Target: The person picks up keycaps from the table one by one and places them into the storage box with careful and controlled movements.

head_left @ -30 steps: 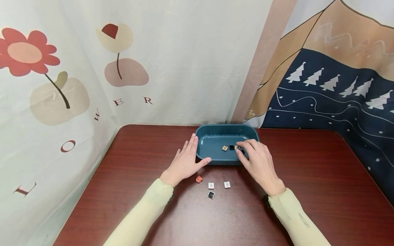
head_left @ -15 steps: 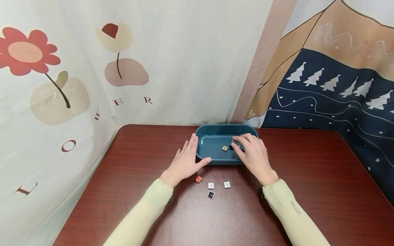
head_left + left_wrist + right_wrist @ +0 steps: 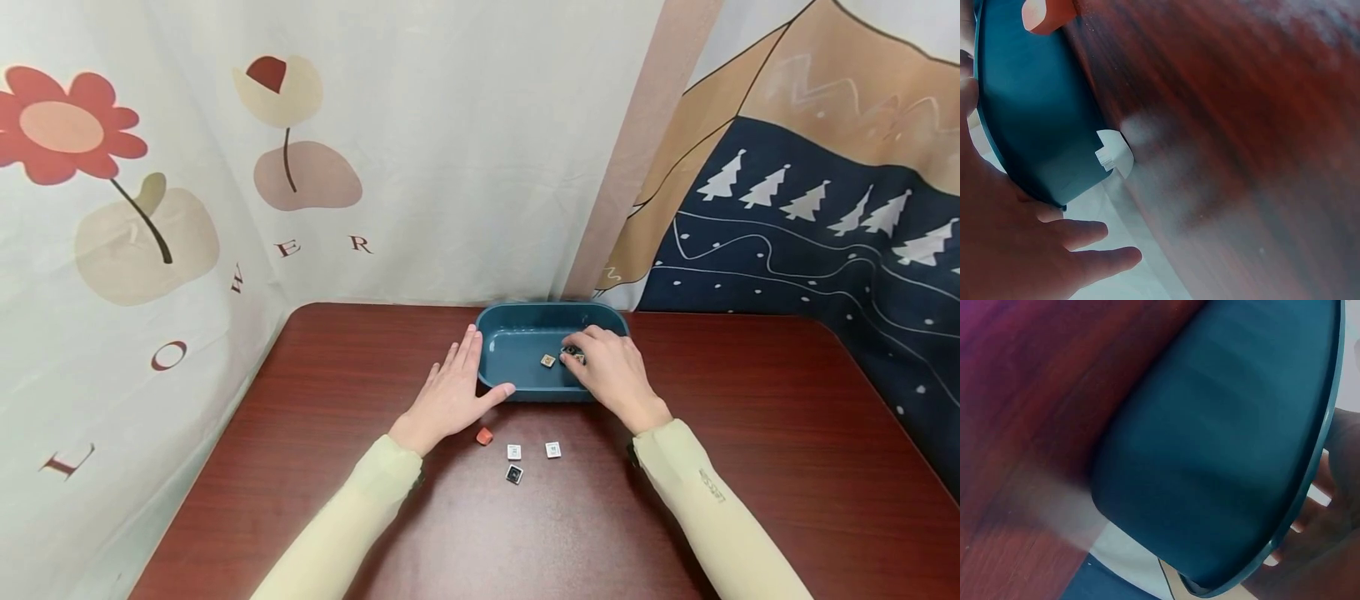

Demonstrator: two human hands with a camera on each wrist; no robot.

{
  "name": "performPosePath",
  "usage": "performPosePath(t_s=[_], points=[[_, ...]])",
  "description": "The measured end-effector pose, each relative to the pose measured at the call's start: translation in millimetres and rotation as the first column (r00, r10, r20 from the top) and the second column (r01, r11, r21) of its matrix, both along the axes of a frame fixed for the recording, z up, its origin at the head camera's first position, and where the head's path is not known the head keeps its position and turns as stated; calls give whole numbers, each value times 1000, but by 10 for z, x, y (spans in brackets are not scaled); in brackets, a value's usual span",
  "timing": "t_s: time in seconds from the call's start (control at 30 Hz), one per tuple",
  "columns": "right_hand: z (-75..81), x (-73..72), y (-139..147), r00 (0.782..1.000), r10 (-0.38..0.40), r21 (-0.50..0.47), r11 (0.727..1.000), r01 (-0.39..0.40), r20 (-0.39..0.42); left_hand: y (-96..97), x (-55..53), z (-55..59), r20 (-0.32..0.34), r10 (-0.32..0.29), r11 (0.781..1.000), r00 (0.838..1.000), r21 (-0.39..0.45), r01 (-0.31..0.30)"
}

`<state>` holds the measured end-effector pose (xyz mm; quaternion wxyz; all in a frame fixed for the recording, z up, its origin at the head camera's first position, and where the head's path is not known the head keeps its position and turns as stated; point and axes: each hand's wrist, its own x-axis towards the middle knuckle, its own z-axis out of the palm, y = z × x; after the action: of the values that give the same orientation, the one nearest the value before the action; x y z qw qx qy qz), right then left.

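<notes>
In the head view, a blue-green plastic tray [image 3: 517, 389] stands at the back of the table. My left hand [image 3: 450, 396] rests against its left end, fingers straight, thumb over the front rim. My right hand [image 3: 613, 368] reaches over the tray's right part, thumb and index finger pinching a small dark keycap [image 3: 569, 350]. A tan keycap [image 3: 548, 361] lies on the tray floor left of these fingertips; other small pieces beside them are partly covered. In the right wrist view, the tray's outer wall [image 3: 1222, 444] hides the fingertips.
On the table [image 3: 420, 533] in front of the tray lie an orange keycap [image 3: 484, 436], two white square keycaps [image 3: 513, 452] and a black one with a pale edge [image 3: 513, 474]. A printed curtain [image 3: 450, 150] hangs directly behind the table.
My right hand has moved left within the tray, carrying the dark keycap up from the right side, then slightly lower. The left hand and the pieces on the table stay put.
</notes>
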<state>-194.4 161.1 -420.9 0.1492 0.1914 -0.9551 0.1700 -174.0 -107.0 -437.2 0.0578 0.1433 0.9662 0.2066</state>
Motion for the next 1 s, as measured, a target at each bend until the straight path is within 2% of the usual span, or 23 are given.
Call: performPosePath(t_s=[0.23, 0.47, 0.6, 0.73, 0.87, 1.0], points=[[7, -79, -18, 992, -35, 35, 999, 31, 123, 6, 8, 1, 3, 7, 1000, 1000, 4, -7], [35, -145, -25, 955, -50, 44, 998, 39, 292, 13, 7, -3, 8, 8, 1000, 1000, 16, -8], [30, -177, -23, 942, -66, 67, 997, 47, 329, 12, 2, 1, 7, 4, 1000, 1000, -1, -4], [45, -154, -24, 958, -93, 111, 992, 65, 272, 11, 6, 16, 1, 0, 1000, 1000, -4, 0], [81, -70, -16, 983, -90, 135, 988, 68, 160, 10, 12, 24, 3, 2, 1000, 1000, 4, -2], [113, 62, 1, 998, -47, 117, 992, 43, 33, 5, 12, 20, 2, 5, 1000, 1000, -5, -5]])
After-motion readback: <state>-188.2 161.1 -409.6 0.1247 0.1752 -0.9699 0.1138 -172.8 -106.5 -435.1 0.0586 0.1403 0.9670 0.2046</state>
